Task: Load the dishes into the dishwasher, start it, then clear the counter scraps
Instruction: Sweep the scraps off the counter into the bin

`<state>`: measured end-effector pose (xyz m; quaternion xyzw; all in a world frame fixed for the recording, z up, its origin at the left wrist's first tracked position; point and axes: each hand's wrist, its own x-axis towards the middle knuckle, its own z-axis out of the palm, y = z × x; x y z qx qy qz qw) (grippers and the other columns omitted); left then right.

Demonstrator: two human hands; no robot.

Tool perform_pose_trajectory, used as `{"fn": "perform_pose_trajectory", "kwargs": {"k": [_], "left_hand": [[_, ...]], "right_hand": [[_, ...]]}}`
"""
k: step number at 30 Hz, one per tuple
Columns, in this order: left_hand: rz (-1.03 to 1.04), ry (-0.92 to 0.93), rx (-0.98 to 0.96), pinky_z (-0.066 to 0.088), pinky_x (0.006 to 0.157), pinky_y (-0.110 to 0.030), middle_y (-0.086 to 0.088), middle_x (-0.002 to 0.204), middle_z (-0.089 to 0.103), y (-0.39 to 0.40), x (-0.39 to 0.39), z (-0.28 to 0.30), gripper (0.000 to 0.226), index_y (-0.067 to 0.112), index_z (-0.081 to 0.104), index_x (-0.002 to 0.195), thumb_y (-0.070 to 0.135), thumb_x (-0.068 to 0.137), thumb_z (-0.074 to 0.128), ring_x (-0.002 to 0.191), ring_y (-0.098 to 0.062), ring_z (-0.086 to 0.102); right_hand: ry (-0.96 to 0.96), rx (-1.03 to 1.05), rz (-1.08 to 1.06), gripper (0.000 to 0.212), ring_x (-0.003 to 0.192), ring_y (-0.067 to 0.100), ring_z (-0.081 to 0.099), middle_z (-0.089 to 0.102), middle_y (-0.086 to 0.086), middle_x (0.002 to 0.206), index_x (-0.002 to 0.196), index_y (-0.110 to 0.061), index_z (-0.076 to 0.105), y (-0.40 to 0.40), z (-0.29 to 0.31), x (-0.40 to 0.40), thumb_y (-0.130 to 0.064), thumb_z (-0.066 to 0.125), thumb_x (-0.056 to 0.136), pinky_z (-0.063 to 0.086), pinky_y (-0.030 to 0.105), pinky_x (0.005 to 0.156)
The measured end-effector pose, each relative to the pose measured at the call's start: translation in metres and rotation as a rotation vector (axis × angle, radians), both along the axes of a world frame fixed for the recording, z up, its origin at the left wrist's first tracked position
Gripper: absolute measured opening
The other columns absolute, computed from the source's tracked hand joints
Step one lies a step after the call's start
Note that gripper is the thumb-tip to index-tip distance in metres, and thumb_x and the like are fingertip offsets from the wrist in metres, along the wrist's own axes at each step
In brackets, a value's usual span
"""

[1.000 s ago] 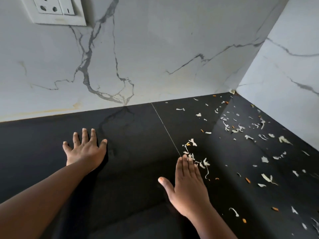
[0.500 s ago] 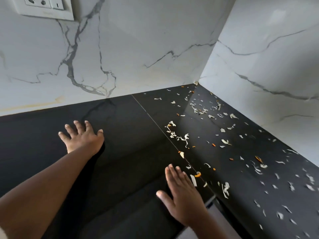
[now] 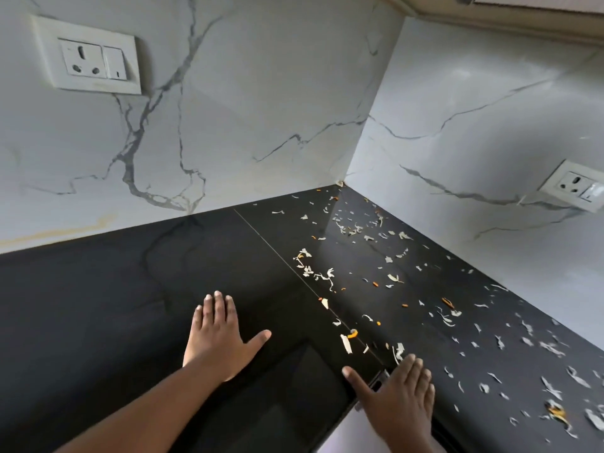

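Note:
White and orange vegetable scraps [image 3: 394, 279] lie scattered over the right half of the black counter [image 3: 98, 305], from the corner out to the right edge. My left hand [image 3: 219, 338] lies flat on the bare counter, fingers straight, thumb out to the right. My right hand [image 3: 398, 397] hovers flat at the counter's front edge, fingertips beside a few white scraps [image 3: 397, 351] near the counter seam. Neither hand holds anything.
White marble-look walls meet in a corner behind the counter. A socket plate [image 3: 93, 60] sits on the back wall at upper left, another socket [image 3: 578, 186] on the right wall. The underside of a cabinet [image 3: 523, 14] shows at top right.
My left hand has slid right and toward me across the counter. My right hand has drawn back along the seam to the front edge, and scraps now lie near that edge. The view has tilted up.

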<state>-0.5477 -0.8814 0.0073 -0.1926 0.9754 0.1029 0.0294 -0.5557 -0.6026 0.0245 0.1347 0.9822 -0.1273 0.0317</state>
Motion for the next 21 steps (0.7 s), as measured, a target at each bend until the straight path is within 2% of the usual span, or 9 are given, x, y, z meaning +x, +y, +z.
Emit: {"fn": "perform_pose_trajectory", "kwargs": {"k": [5,9,15,19,21], "left_hand": [[-0.003,0.003,-0.028,-0.006,0.120,-0.042,-0.009,0.160,-0.016,-0.006,-0.006,-0.003,0.112,0.010,-0.013,0.151,0.088,0.073,0.009,0.146,-0.025,-0.019],[-0.002,-0.012,-0.027,-0.006,0.120,-0.041,-0.006,0.159,-0.019,-0.007,-0.006,-0.004,0.113,0.014,-0.014,0.151,0.090,0.070,0.007,0.145,-0.022,-0.022],[0.029,0.002,-0.033,-0.008,0.120,-0.036,0.003,0.157,-0.023,-0.007,-0.008,-0.004,0.113,0.021,-0.014,0.151,0.092,0.068,0.010,0.143,-0.014,-0.024],[0.069,0.016,0.013,-0.009,0.119,-0.031,0.010,0.155,-0.023,-0.006,-0.010,-0.005,0.114,0.028,-0.014,0.150,0.095,0.062,0.012,0.141,-0.006,-0.025],[0.081,0.028,0.039,-0.009,0.119,-0.030,0.014,0.155,-0.021,-0.005,-0.009,-0.002,0.114,0.029,-0.010,0.151,0.095,0.062,0.016,0.141,-0.003,-0.024]], "right_hand": [[-0.060,0.005,0.047,0.137,0.147,0.033,-0.011,-0.011,0.017,0.159,0.148,0.000,-0.018,-0.020,-0.009,-0.048,-0.097,0.019,0.058,-0.006,0.043,0.119],[-0.054,-0.010,0.113,0.135,0.146,0.036,-0.013,-0.014,0.020,0.159,0.148,0.000,-0.019,-0.033,-0.013,-0.085,-0.097,0.017,0.060,-0.007,0.045,0.119],[-0.009,-0.031,0.315,0.127,0.146,0.035,-0.014,-0.016,0.022,0.157,0.148,-0.003,-0.020,-0.043,-0.016,-0.137,-0.093,0.019,0.068,-0.008,0.044,0.119],[0.020,-0.113,0.344,0.118,0.146,0.033,-0.015,-0.016,0.021,0.158,0.147,-0.005,-0.022,-0.046,-0.011,-0.168,-0.089,0.019,0.075,-0.009,0.043,0.119],[0.059,-0.239,0.351,0.116,0.147,0.031,-0.011,-0.014,0.019,0.159,0.149,-0.007,-0.018,-0.045,-0.006,-0.174,-0.087,0.022,0.076,-0.005,0.042,0.120]]}}
